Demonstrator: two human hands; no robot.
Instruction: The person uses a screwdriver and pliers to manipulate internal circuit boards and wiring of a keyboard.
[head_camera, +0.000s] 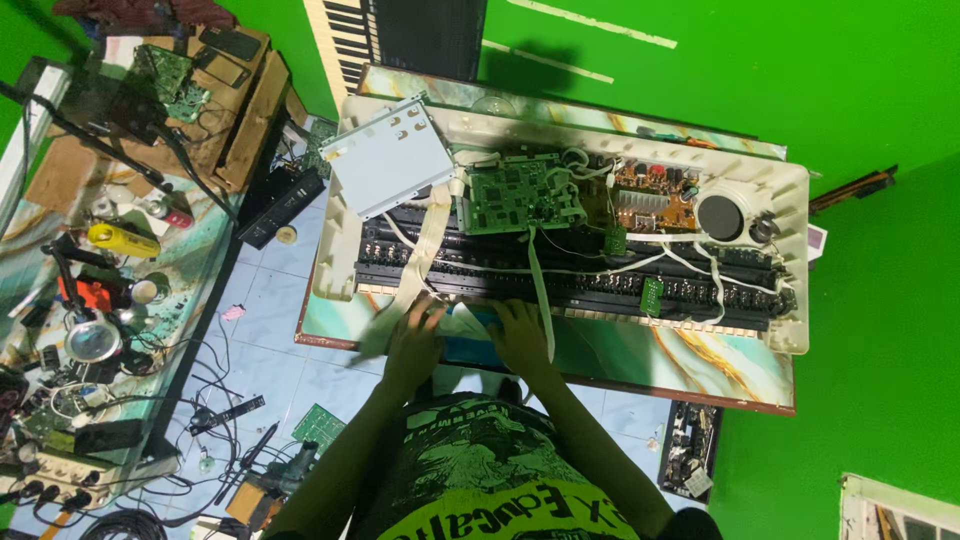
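An opened electronic keyboard (400, 280) lies upside down on a marble-patterned table (640, 350), its cream shell showing a green circuit board (515, 195), a brown board (650, 195), a round speaker (720, 217) and white ribbon cables. My left hand (415, 328) rests with fingers spread at the keyboard's near edge, slightly blurred. My right hand (520, 330) sits beside it, fingers bent at the same edge next to a green ribbon cable (540, 285). Between the hands lies a pale blue-white cloth (468, 320), and both hands touch it.
A grey metal plate (385, 160) lies on the keyboard's far left corner. A cluttered bench (200, 260) on the left carries tools, a yellow can (122, 240) and boards. Cables, a small green board (320, 425) and parts litter the tiled floor. Another keyboard (350, 40) leans behind. The walls are green.
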